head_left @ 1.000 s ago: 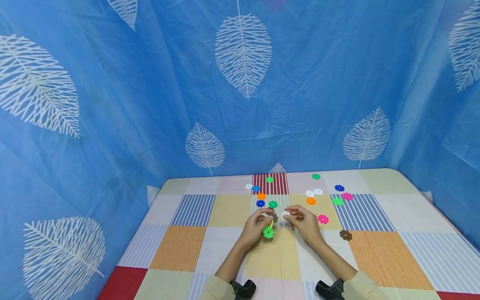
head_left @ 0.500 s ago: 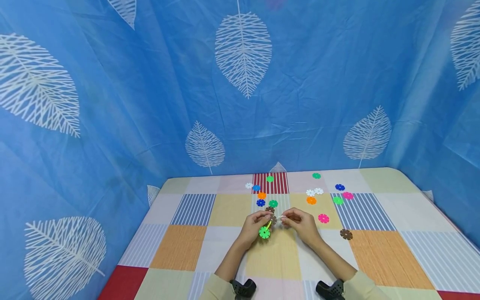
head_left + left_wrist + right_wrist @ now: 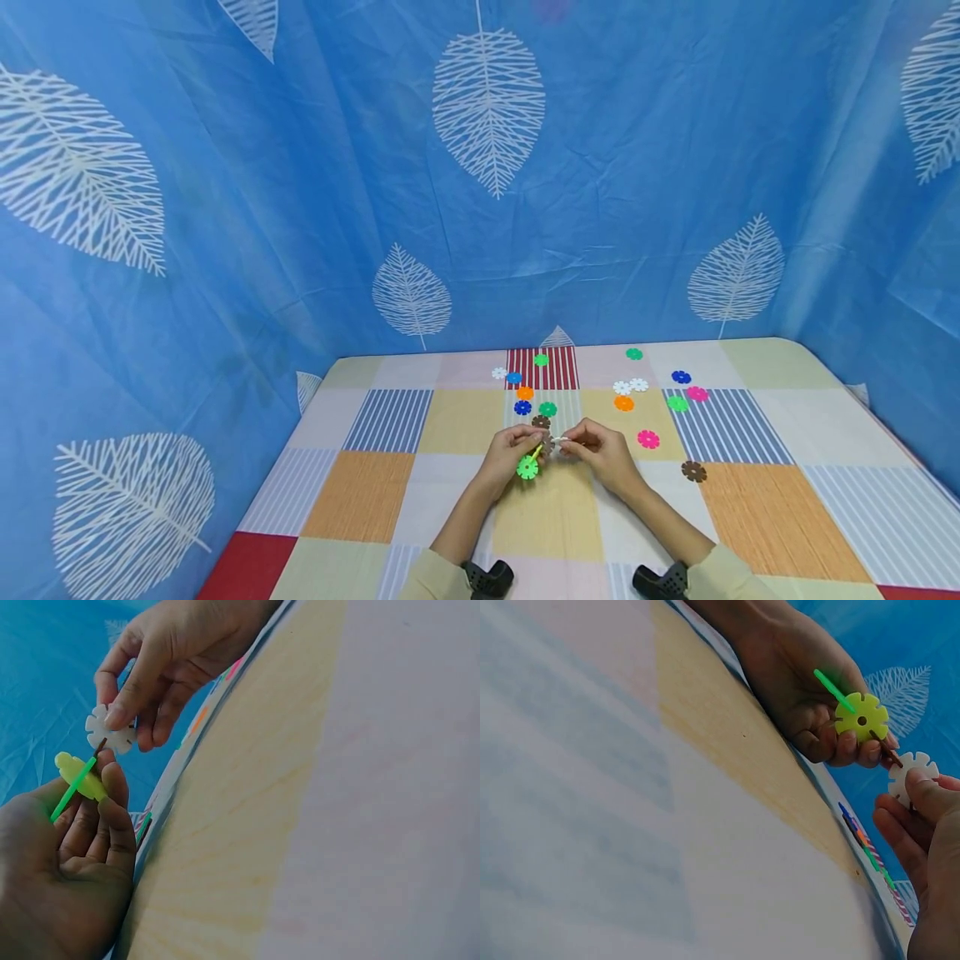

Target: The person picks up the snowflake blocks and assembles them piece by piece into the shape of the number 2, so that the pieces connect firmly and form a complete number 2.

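Note:
My left hand (image 3: 504, 457) grips a short chain of notched plastic flower discs. In it a bright green disc (image 3: 527, 468) slots crosswise into a yellow disc (image 3: 849, 726), and a brown disc (image 3: 887, 748), seen edge-on, joins the yellow one's other side. Between thumb and fingers, my right hand (image 3: 609, 454) pinches a white disc (image 3: 97, 727). The white disc's notched rim meets the brown disc's outer edge, crosswise to it. Both hands are held close together above the table, fingertips nearly meeting.
Loose discs lie beyond the hands on the patchwork tablecloth (image 3: 547, 517), among them a dark green disc (image 3: 547, 409) and an orange disc (image 3: 525, 392). To the right are a pink disc (image 3: 648, 439) and another brown disc (image 3: 693, 471). A blue leaf-print curtain (image 3: 600, 208) surrounds the table.
My right hand has moved left, bringing the white disc from apart up to the brown disc and turning it edge-on. The chain's green end has swung slightly left and down.

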{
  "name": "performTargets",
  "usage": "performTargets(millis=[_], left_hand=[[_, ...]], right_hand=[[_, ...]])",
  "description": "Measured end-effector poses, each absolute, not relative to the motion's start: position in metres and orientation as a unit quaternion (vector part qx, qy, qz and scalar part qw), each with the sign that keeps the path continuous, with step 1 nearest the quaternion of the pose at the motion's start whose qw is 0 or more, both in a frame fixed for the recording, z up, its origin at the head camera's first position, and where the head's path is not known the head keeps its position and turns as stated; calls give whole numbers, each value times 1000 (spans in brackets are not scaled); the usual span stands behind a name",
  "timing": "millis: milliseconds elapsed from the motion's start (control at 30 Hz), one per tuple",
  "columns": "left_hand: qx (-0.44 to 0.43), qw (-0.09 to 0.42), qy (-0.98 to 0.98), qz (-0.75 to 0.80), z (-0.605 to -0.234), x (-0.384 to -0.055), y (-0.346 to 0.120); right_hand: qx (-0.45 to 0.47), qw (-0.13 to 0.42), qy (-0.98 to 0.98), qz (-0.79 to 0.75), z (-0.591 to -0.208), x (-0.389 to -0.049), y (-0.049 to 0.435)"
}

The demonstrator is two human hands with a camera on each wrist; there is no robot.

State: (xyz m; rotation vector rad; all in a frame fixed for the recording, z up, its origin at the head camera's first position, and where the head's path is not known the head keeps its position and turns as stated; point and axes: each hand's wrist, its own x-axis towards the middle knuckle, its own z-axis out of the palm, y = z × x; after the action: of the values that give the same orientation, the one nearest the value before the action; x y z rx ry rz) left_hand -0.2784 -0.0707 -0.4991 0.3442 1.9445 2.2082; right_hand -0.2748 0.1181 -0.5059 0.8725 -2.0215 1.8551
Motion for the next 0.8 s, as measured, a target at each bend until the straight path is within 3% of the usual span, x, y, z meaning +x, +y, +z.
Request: performTargets(millis=[400,567,800], left_hand=[[117,46,656,745,-514,-282,-66],[113,51,660,741,-522,-288,-66],[166,36,671,722,-503,-276,-67]], right_hand=[[332,175,-723,581,-503,-270,114],[339,171,-722,579,-504,-270,111],[345,154,-720,581,-504,-269,110]])
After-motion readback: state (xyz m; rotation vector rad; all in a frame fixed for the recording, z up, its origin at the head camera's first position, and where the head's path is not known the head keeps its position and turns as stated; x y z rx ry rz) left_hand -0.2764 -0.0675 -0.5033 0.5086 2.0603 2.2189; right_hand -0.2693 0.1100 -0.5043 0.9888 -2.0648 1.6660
